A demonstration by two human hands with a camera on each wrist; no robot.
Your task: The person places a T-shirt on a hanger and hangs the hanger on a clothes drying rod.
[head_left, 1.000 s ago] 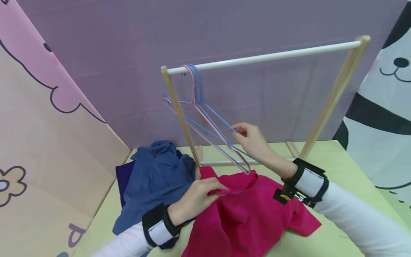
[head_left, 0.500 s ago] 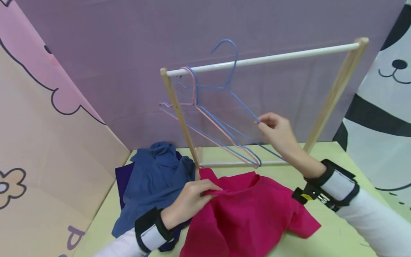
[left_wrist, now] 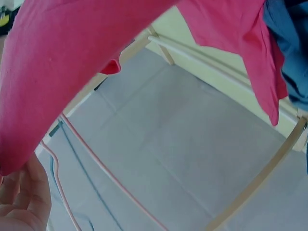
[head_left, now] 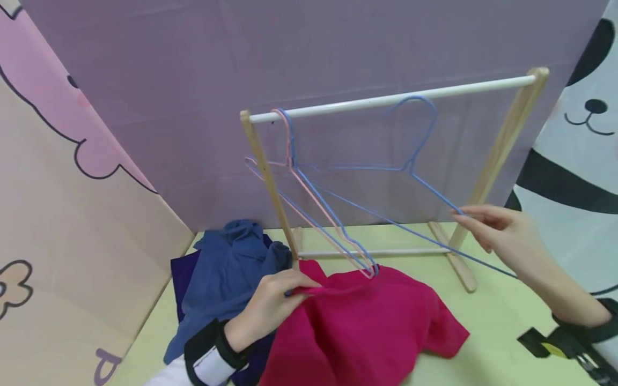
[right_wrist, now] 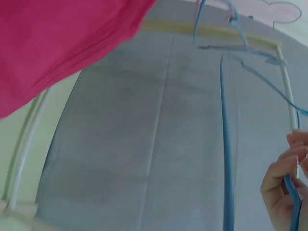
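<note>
My left hand [head_left: 275,300] pinches the neckline of a red T-shirt [head_left: 367,321], which lies spread over the front of the table. In the left wrist view its fingers [left_wrist: 30,190] show under the hanging red cloth. Out to the right, my right hand [head_left: 507,236] pinches one shoulder of a blue wire hanger [head_left: 429,185]. That hanger's hook overlaps the rack's white top bar in the head view, and its long lower wire slants down to the right. Left on the bar hang a pink hanger [head_left: 309,185] and another blue hanger close together.
The small clothes rack has a white top rail [head_left: 347,105] and wooden legs [head_left: 265,177]. Left of the red shirt lies a blue garment [head_left: 227,273] on a dark purple one [head_left: 183,273]. Printed curtains stand behind and at both sides of the pale table [head_left: 492,321].
My right hand has drawn the blue hanger off the left end of the rail and carried it right, then lower. The left hand keeps its pinch on the shirt, shifting slightly left.
</note>
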